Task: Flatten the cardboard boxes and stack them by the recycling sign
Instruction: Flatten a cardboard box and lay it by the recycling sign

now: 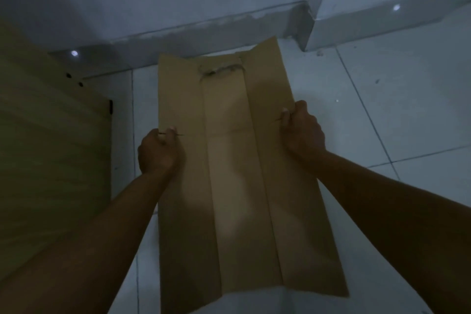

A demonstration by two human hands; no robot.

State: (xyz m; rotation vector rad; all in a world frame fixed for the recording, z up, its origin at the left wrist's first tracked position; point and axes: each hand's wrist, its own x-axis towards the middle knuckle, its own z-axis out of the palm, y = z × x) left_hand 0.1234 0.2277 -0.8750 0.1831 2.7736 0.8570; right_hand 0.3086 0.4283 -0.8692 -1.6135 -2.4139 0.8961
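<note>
A flattened brown cardboard box (229, 173) stretches lengthwise away from me over the white tiled floor, its far end close to the wall's base. Two long creases run down its middle and a torn, crumpled patch shows near the far end. My left hand (159, 149) grips its left edge, thumb on top. My right hand (302, 129) grips the right edge at about the same height. No recycling sign is in view.
A large tan wooden-looking panel (51, 148) with small dark holes fills the left side, next to the cardboard. A grey skirting (204, 33) runs along the pale wall ahead, and a wall corner (309, 25) juts out at upper right. White floor tiles (382, 109) lie to the right.
</note>
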